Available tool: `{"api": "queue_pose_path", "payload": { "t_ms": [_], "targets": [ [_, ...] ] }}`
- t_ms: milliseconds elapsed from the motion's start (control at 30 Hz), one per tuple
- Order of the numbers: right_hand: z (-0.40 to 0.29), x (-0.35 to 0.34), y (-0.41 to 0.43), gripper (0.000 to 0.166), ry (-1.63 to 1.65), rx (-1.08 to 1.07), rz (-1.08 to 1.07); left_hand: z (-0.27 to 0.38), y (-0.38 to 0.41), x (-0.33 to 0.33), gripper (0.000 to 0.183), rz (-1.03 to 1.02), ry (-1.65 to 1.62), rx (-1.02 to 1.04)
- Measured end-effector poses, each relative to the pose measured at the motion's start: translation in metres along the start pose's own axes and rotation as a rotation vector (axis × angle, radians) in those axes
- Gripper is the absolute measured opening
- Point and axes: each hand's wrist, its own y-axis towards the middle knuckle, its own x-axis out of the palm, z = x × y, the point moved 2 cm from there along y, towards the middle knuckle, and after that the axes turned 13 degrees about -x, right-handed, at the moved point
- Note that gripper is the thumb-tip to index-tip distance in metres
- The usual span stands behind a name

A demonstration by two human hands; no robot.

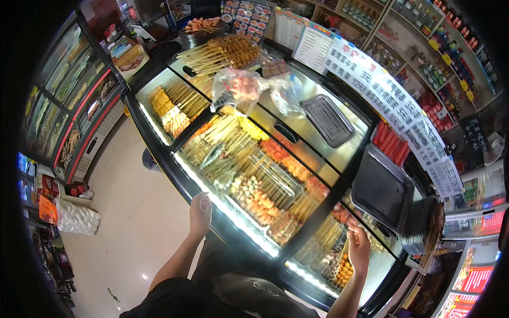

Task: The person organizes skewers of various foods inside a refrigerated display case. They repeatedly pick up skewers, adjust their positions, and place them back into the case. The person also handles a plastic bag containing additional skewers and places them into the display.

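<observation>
My left hand (201,216) is by the front edge of a glass-topped display cabinet (234,212), its fingers loosely curled. Whether anything lies inside that hand I cannot tell. Over the cabinet's right-hand section is my right hand (359,247), fingers slightly bent and apart, with nothing visible in it. Under the glass near it lie orange skewered pieces (344,270) and bundles of bamboo sticks (327,233). The middle section holds skewered meatballs (254,200), red skewers (274,149) and a metal tray of sticks (274,179).
On top stand a ribbed grey tray (328,120), a black tray (382,187), red sausages (390,143), bagged meat (240,87) and piled skewers (234,51). Price signs (373,79) line the far edge. A glass-door refrigerator (75,103) and a white wrapped pack (77,216) are left.
</observation>
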Motion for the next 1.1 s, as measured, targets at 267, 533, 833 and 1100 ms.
{"api": "queue_pose_path", "payload": {
  "t_ms": [267, 533, 833, 1100],
  "targets": [
    [-0.094, 0.158, 0.07, 0.018, 0.143, 0.119, -0.112, 0.0, 0.154, -0.067, 0.024, -0.009, 0.016, 0.179],
    [-0.211, 0.224, 0.147, 0.03, 0.176, -0.083, -0.191, -0.051, 0.296, -0.213, 0.022, 0.157, 0.073, 0.155],
    [-0.182, 0.152, 0.103, 0.031, -0.115, 0.222, -0.069, -0.089, 0.265, -0.231, 0.029, 0.008, -0.029, -0.155],
    [-0.15, 0.169, 0.019, 0.031, -0.167, 0.254, -0.023, -0.057, 0.254, -0.224, 0.029, -0.043, -0.057, -0.091]
  ]
}}
